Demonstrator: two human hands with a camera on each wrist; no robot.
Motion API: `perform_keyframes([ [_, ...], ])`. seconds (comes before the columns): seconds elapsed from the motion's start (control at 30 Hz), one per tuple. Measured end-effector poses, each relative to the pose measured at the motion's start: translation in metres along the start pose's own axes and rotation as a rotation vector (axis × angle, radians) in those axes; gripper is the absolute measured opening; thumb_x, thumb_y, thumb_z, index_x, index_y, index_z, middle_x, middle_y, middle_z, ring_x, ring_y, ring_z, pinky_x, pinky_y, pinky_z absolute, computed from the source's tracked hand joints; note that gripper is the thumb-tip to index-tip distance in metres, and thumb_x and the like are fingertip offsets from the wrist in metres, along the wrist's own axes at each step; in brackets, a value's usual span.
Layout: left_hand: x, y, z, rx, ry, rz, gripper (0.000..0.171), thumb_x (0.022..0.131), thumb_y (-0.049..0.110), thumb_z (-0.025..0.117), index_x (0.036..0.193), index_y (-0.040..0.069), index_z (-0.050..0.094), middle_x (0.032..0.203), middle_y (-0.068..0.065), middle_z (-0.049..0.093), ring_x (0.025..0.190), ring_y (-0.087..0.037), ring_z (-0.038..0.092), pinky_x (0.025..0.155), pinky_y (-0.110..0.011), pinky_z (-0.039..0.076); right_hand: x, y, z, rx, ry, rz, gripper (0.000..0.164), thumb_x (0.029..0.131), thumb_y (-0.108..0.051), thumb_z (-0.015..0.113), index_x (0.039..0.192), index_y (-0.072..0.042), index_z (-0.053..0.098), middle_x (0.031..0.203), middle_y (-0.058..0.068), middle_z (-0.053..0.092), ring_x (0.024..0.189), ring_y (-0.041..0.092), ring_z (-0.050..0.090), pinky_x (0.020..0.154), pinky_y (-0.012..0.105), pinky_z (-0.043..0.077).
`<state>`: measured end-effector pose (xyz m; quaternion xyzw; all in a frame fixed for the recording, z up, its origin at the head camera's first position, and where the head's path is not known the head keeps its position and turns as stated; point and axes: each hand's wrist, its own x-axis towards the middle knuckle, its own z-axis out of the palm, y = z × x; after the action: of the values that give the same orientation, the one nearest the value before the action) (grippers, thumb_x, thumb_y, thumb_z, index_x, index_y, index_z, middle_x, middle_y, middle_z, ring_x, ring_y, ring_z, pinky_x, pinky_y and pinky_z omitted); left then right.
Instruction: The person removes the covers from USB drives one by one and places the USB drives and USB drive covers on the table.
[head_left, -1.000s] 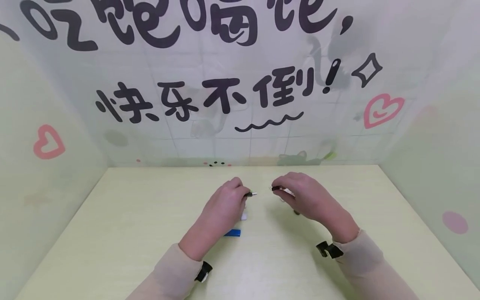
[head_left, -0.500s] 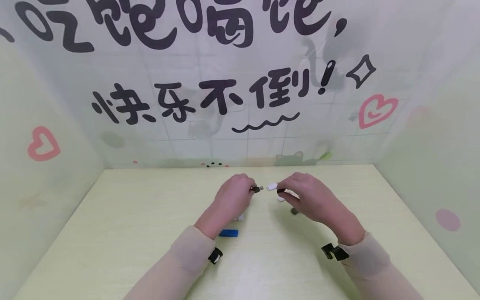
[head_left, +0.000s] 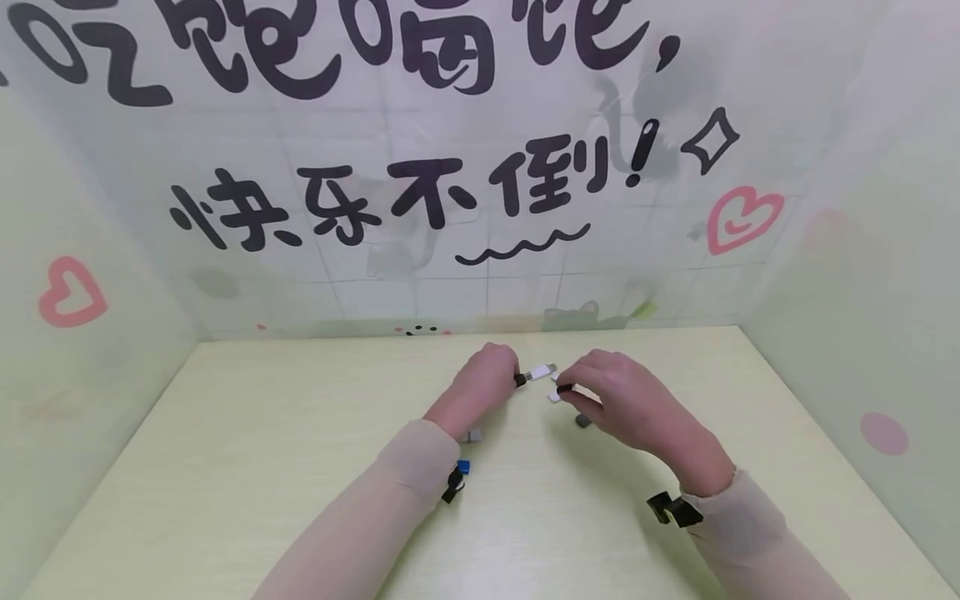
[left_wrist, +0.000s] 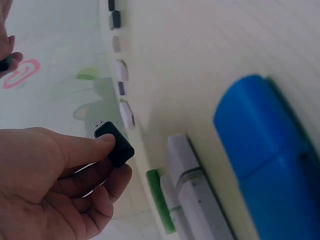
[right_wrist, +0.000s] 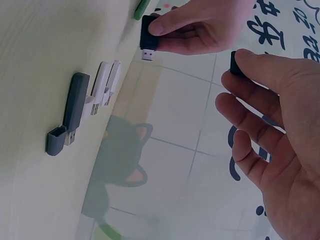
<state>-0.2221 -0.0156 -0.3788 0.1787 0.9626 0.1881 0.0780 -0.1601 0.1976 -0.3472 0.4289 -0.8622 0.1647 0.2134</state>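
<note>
My left hand (head_left: 480,382) pinches a black USB flash drive (left_wrist: 115,144) between thumb and fingers, its metal plug bare. Between the thumb and forefinger of my right hand (head_left: 626,400) is a small black cap (right_wrist: 234,64), mostly hidden by the fingers. The hands are apart, the left one lying toward the back of the table. Near the drive in my left hand, a white flash drive (head_left: 540,372) lies on the table with its plug showing. Another white drive (right_wrist: 101,82) and a dark grey drive (right_wrist: 76,100) lie nearby; the grey one's cap (right_wrist: 55,141) sits beside its plug.
Under and beside my left forearm lie a blue flash drive (left_wrist: 270,155), a grey-white one (left_wrist: 187,175) and a green one (left_wrist: 159,200). A patterned wall (head_left: 420,292) rises behind the table (head_left: 225,433), with side walls at both ends.
My left hand has moved right and slightly back with the black flash drive, its forearm now covering most of the blue drive. My right hand stays nearly in place with the cap.
</note>
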Motion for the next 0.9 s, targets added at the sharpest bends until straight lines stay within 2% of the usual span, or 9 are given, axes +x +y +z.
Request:
perform_keyframes([
  [0.13,0.005,-0.002,0.004,0.04,-0.015,0.017,0.018,0.093,0.0,0.061,0.08,0.009,0.069,0.07,0.0,0.061,0.058,-0.014,0.046,0.05,-0.024,0.04,0.0,-0.001,-0.001,0.001,-0.01,0.008,0.017,0.082,-0.014,0.081,0.097,-0.014,0.074,0.09,-0.008,0.07,0.081,0.014,0.065,0.072,0.028,0.051],
  [0.37,0.007,-0.007,0.003,0.104,0.011,0.032,0.025,0.092,-0.006,0.057,0.072,0.009,0.063,0.066,-0.001,0.057,0.057,-0.015,0.043,0.05,-0.024,0.039,0.0,-0.001,-0.003,0.0,-0.032,0.021,0.017,0.082,-0.014,0.081,0.097,-0.013,0.074,0.091,-0.007,0.07,0.081,0.015,0.064,0.072,0.028,0.051],
  [0.7,0.013,-0.013,0.004,0.196,0.022,0.003,0.024,0.091,-0.006,0.057,0.073,0.009,0.059,0.07,-0.003,0.058,0.062,-0.016,0.046,0.058,-0.027,0.047,0.001,-0.001,-0.002,-0.001,-0.1,0.065,0.014,0.084,-0.016,0.079,0.097,-0.016,0.075,0.091,-0.009,0.069,0.081,0.01,0.063,0.073,0.026,0.051],
  [0.9,0.015,-0.016,0.005,0.185,0.003,-0.004,0.021,0.093,-0.001,0.06,0.075,0.009,0.064,0.073,-0.001,0.06,0.064,-0.015,0.05,0.06,-0.027,0.049,0.002,0.0,0.001,0.011,-0.162,0.105,0.015,0.084,-0.015,0.079,0.098,-0.016,0.074,0.091,-0.01,0.069,0.082,0.011,0.063,0.073,0.026,0.051],
])
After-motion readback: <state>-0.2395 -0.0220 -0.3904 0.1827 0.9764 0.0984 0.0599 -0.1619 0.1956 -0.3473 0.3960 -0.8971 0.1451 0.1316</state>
